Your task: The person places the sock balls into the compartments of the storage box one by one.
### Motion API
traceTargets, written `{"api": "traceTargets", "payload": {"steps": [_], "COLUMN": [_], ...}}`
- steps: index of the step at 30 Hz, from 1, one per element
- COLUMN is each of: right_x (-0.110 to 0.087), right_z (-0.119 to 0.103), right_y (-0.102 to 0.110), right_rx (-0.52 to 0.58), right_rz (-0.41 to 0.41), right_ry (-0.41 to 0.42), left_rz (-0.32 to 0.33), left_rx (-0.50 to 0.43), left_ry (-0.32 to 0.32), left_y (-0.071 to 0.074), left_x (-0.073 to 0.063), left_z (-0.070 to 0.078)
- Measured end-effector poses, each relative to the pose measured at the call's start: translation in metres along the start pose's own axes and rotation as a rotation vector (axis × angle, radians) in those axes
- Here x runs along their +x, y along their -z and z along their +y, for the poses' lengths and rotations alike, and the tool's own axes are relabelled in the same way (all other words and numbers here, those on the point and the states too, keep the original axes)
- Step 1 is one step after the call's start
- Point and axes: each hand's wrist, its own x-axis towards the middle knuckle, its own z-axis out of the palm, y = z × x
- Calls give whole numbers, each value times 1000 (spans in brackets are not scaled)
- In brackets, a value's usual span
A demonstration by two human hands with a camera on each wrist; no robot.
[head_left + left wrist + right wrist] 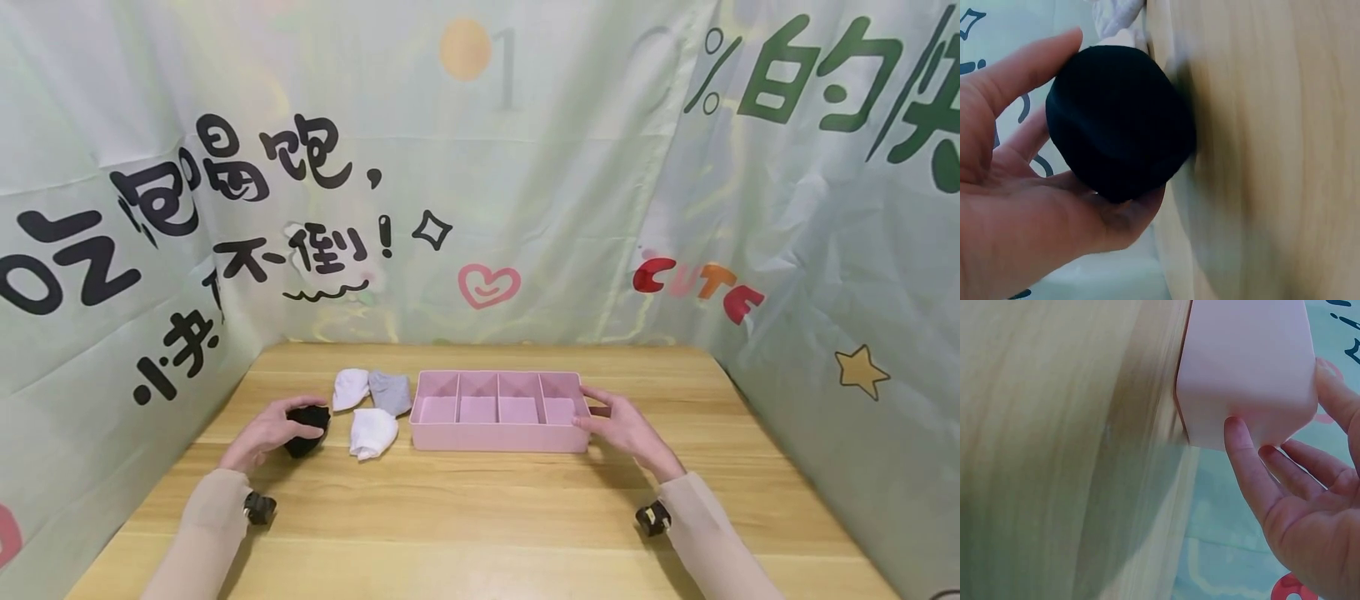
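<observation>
My left hand [268, 432] holds a black rolled-up sock [1119, 122] between thumb and fingers, close over the tabletop. Just beyond it lie three more bundled socks: a pale lavender one [351, 390], a grey one [390, 392] and a white one [372, 432]. To their right stands a long pink storage box [498, 438], split by upright dividers into several bare compartments. My right hand [624, 427] grips the box's right end, thumb over the near rim and the other fingers around the end wall. Those fingertips [1238, 432] touch the pink plastic in the right wrist view.
The wooden table [450, 525] carries all of this. Printed fabric curtains [525, 183] enclose its back and both sides. A small black camera sits on each wrist, the left one [259, 507] and the right one [653, 518].
</observation>
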Motion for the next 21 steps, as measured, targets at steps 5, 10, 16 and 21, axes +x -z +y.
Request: {"api": "traceTargets", "payload": {"steps": [5,10,16,21], "right_x": [0,1,0,0], "right_z": [0,0,-1,-1], "right_y": [0,0,-1,0], "right_rx": [2,0,1,-1], "right_rz": [-1,-2,-8,-6], "right_ry": [1,2,-5,5], "left_rz": [-26,-41,-47,-48], "left_rx": [-11,13,30,40], "left_ry": [2,5,8,17], "left_y": [5,9,11,10], "left_x": [1,2,4,7], "left_z": [-4,-6,-6,-5]}}
